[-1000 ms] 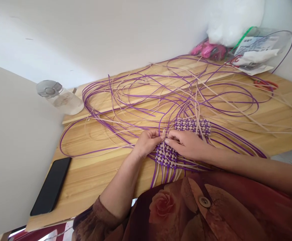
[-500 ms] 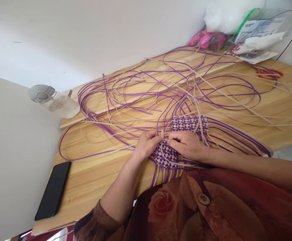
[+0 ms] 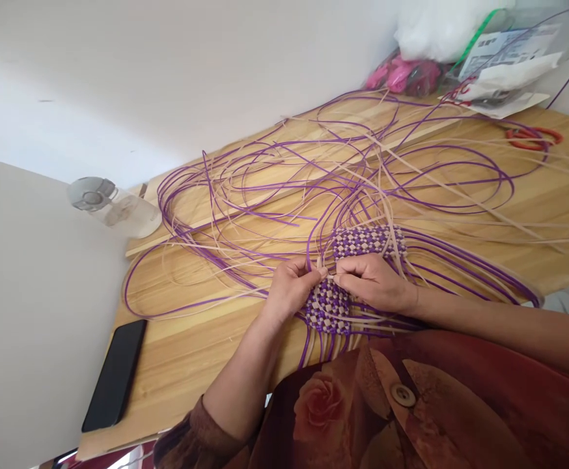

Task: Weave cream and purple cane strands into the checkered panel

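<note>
A woven piece of purple and beige strips has a near panel [image 3: 331, 312] and a far panel [image 3: 362, 241], with long loose strands fanning out from both. My left hand [image 3: 291, 286] is closed at the top edge of the near panel, thumb and index finger pinching a beige strip [image 3: 330, 277]. Just to its right, my right hand [image 3: 375, 283] pinches the same beige strip between thumb and bent fingers. The two sets of fingertips are a small gap apart. Part of the weave lies hidden beneath both hands.
Loose purple and beige strands [image 3: 245, 189] sprawl over the wooden table [image 3: 181, 352]. A black phone [image 3: 115, 376] lies at the left edge, with a clear grey-lidded bottle [image 3: 128, 212] behind it. Red-handled scissors [image 3: 533, 137] and plastic bags [image 3: 435, 39] are at the back right.
My right hand has shifted slightly right, away from the left fingertips, widening the gap between them. The whole view has moved a little, so everything sits slightly further right.
</note>
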Available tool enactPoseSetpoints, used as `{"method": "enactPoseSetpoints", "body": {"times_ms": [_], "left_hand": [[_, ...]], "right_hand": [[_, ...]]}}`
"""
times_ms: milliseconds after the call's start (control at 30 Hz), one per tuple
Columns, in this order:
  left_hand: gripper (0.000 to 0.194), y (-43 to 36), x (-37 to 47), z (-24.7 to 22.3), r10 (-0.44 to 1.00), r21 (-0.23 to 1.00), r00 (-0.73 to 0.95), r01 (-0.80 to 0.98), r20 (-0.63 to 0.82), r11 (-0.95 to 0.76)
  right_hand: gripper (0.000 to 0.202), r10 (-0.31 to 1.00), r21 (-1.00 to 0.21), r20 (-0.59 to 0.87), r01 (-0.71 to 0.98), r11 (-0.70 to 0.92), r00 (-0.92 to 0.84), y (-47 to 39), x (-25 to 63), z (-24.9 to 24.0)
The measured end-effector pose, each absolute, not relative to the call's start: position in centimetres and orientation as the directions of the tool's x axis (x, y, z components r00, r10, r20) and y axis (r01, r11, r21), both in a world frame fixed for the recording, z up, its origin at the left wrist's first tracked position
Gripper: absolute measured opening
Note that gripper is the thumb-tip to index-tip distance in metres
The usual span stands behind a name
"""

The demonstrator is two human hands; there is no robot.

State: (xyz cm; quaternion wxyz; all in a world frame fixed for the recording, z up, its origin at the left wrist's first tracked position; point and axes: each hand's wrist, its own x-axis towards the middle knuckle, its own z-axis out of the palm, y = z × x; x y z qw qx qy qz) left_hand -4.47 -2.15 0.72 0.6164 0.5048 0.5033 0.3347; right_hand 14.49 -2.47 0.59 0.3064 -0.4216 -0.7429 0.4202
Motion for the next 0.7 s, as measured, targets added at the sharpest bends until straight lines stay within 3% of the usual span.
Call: {"method": "enactPoseSetpoints", "body": {"times_ms": [133,233,333,433,567,633,700], "left_hand": [[0.034,-2.2,-4.7,0.4,0.930,0.965,0.290,0.198,-0.224,0.171],[0.033,-1.8,-5.0,0.2,0.920,0.954,0.289,0.222,-0.264,0.204],[0.033,-1.3,-5.2,0.1,0.917,0.955,0.289,0.197,-0.274,0.223],[0.034,-1.2,-5.3,0.0,0.938,0.963,0.260,0.203,-0.230,0.180],[0.033,-1.1,-5.3,-0.2,0.954,0.967,0.235,0.216,-0.185,0.135],[0.032,-1.1,-5.4,-0.2,0.956,0.968,0.240,0.221,-0.171,0.118],[0.031,-1.1,-5.4,-0.1,0.958,0.962,0.236,0.255,-0.161,0.098]], "right_hand": [[0.034,0.895,-0.847,0.148,0.413,0.334,-0.421,-2.6,14.2,0.3],[0.019,0.892,-0.779,0.239,0.473,0.411,-0.383,-3.0,14.3,1.3],[0.027,0.778,-0.570,0.405,0.532,0.626,-0.481,-3.7,14.5,2.8],[0.025,0.647,-0.381,0.326,0.530,0.758,-0.690,-4.6,14.1,4.0],[0.013,0.674,-0.468,0.158,0.546,0.695,-0.722,-5.3,13.7,5.1],[0.011,0.725,-0.530,0.152,0.564,0.633,-0.671,-5.2,14.1,5.8],[0.016,0.750,-0.508,0.212,0.585,0.632,-0.626,-4.8,14.9,6.6]]}}
